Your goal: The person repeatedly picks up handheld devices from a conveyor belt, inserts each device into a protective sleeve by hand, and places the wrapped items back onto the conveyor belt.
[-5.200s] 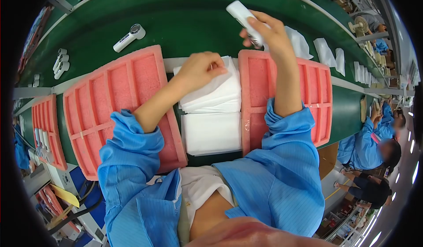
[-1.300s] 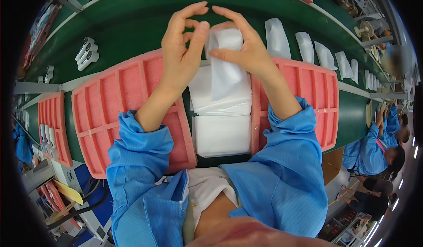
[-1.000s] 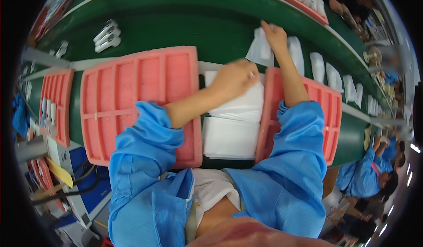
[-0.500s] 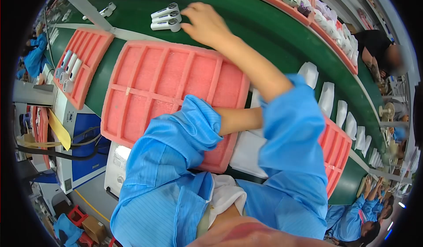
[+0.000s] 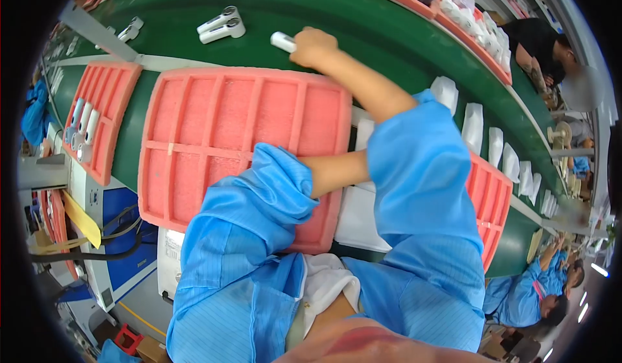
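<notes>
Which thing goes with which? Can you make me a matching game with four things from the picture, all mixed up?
Things:
1. Right hand
2. Big tray
3. Worktop
4. Jacket

Clues:
A. Blue, with the sleeves pushed up
B. Pink, with dividers inside
C. Holding a white device
D. Green, with two more white devices lying side by side on it

Right pairs: 1-C, 2-B, 3-D, 4-A
</notes>
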A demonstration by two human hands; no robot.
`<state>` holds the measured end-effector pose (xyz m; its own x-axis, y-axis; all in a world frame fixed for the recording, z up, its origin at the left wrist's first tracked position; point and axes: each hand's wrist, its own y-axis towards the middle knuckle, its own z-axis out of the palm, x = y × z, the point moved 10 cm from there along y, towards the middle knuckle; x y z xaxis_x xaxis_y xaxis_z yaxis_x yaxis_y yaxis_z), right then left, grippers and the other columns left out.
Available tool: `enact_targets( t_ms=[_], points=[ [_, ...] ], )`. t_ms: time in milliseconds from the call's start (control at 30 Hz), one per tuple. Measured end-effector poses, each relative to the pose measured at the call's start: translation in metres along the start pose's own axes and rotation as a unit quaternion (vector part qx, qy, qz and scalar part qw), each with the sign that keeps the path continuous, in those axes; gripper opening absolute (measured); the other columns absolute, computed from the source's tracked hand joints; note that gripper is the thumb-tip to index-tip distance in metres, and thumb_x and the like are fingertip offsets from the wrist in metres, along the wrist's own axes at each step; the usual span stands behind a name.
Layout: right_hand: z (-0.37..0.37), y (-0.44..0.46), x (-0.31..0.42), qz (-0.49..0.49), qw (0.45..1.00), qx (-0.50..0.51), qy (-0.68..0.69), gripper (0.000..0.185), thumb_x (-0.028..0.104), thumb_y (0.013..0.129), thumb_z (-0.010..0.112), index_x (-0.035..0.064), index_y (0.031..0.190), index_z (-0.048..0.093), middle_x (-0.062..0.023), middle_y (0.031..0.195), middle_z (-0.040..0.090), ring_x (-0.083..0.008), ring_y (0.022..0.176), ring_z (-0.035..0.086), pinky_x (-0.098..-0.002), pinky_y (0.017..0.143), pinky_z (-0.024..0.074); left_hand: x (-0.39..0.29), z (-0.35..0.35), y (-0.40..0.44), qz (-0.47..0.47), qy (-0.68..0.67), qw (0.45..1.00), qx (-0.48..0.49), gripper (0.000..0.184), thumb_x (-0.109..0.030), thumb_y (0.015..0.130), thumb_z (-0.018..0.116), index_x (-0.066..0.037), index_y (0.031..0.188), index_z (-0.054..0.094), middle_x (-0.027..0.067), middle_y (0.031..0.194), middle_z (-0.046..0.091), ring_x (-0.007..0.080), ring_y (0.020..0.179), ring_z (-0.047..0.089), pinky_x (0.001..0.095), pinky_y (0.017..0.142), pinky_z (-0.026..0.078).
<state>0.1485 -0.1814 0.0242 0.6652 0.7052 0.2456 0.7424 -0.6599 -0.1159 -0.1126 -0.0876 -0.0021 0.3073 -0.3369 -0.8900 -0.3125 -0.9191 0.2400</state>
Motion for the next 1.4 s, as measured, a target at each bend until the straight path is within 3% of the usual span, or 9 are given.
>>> enact_targets(
  t_ms=[33, 67, 133, 200, 333, 433, 700, 933, 1400],
  points=[
    [0.009, -0.006, -0.029, 0.048, 0.975, 0.084, 0.202, 0.035, 0.027, 0.082, 0.069, -0.0007, 0.102, 0.067, -0.014, 0.108, 0.064, -0.0242, 0.098, 0.064, -0.0334, 0.074, 0.0552, 0.002, -0.007, 0.001, -0.011, -0.143, 0.989, -0.042, 0.022, -0.015, 0.079, 0.065, -0.004, 0.099, 0.064, 0.0183, 0.1, 0.065, 0.0349, 0.101, 0.061, 0.0433, 0.083, 0.051],
    [0.017, -0.017, -0.05, 0.092, 0.899, 0.158, 0.398, 0.04, 0.032, 0.084, 0.07, -0.0015, 0.105, 0.065, -0.0136, 0.106, 0.066, -0.0221, 0.095, 0.066, -0.0305, 0.072, 0.0553, 0.007, -0.003, 0.004, -0.051, -0.096, 0.994, -0.01, 0.022, -0.015, 0.079, 0.065, -0.004, 0.098, 0.064, 0.0183, 0.099, 0.065, 0.0347, 0.101, 0.061, 0.0434, 0.083, 0.051],
    [-0.022, -0.061, -0.055, -0.012, 0.808, 0.153, 0.57, 0.046, 0.037, 0.087, 0.068, -0.0029, 0.109, 0.063, -0.0109, 0.098, 0.067, -0.0165, 0.088, 0.066, -0.0244, 0.066, 0.054, -0.001, -0.006, 0.005, -0.08, 0.259, 0.954, 0.129, 0.019, -0.015, 0.078, 0.065, -0.004, 0.093, 0.066, 0.0181, 0.097, 0.066, 0.0339, 0.099, 0.062, 0.0437, 0.082, 0.051],
    [-0.061, -0.11, -0.069, -0.031, 0.782, 0.114, 0.612, 0.044, 0.034, 0.087, 0.067, -0.0031, 0.11, 0.06, -0.0117, 0.1, 0.067, -0.0145, 0.085, 0.066, -0.0224, 0.064, 0.0524, 0.004, -0.009, 0.008, -0.069, 0.214, 0.967, 0.122, 0.01, -0.015, 0.08, 0.064, -0.005, 0.082, 0.063, 0.0138, 0.093, 0.064, 0.0318, 0.094, 0.062, 0.0439, 0.077, 0.049],
    [-0.096, -0.189, -0.122, -0.013, 0.785, -0.005, 0.619, 0.04, 0.032, 0.088, 0.066, -0.0027, 0.108, 0.062, -0.0099, 0.088, 0.067, -0.0127, 0.074, 0.065, -0.0215, 0.055, 0.0467, -0.003, -0.046, 0.021, -0.06, 0.119, 0.99, 0.048, 0.008, -0.017, 0.079, 0.066, -0.009, 0.083, 0.067, 0.0118, 0.086, 0.068, 0.0321, 0.085, 0.065, 0.0443, 0.072, 0.05],
    [-0.102, -0.23, -0.167, 0.043, 0.801, -0.102, 0.588, 0.039, 0.029, 0.087, 0.066, -0.0032, 0.109, 0.064, -0.0086, 0.077, 0.066, -0.0113, 0.062, 0.062, -0.0221, 0.05, 0.0442, -0.012, -0.081, 0.027, -0.064, 0.077, 0.995, -0.027, 0.015, -0.02, 0.078, 0.07, -0.007, 0.086, 0.068, 0.0111, 0.085, 0.067, 0.0252, 0.078, 0.066, 0.036, 0.067, 0.051],
    [-0.103, -0.264, -0.208, 0.059, 0.849, -0.13, 0.508, 0.046, 0.023, 0.086, 0.061, 0.0035, 0.128, 0.059, -0.0111, 0.087, 0.065, -0.0133, 0.07, 0.062, -0.0242, 0.061, 0.0482, -0.063, -0.147, 0.024, 0.0, 0.166, 0.958, -0.233, 0.01, -0.015, 0.081, 0.069, -0.006, 0.083, 0.065, 0.0043, 0.078, 0.06, 0.0164, 0.057, 0.055, 0.0305, 0.054, 0.042],
    [-0.102, -0.265, -0.193, 0.013, 0.849, -0.109, 0.517, 0.047, 0.02, 0.089, 0.055, 0.0096, 0.135, 0.053, -0.0134, 0.099, 0.065, -0.0143, 0.073, 0.064, -0.025, 0.065, 0.0503, -0.083, -0.143, 0.019, 0.074, 0.2, 0.94, -0.268, 0.004, -0.006, 0.083, 0.067, -0.003, 0.084, 0.064, 0.002, 0.08, 0.057, 0.0093, 0.053, 0.042, 0.0244, 0.05, 0.034],
    [-0.101, -0.262, -0.191, 0.022, 0.869, -0.128, 0.478, 0.05, 0.018, 0.09, 0.056, 0.0113, 0.139, 0.049, -0.011, 0.088, 0.066, -0.0144, 0.071, 0.066, -0.0259, 0.064, 0.0518, -0.105, -0.141, 0.013, 0.156, 0.252, 0.907, -0.298, 0.002, -0.006, 0.083, 0.067, -0.006, 0.085, 0.065, 0.0028, 0.084, 0.058, 0.0172, 0.063, 0.056, 0.0267, 0.055, 0.045]
  ],
)
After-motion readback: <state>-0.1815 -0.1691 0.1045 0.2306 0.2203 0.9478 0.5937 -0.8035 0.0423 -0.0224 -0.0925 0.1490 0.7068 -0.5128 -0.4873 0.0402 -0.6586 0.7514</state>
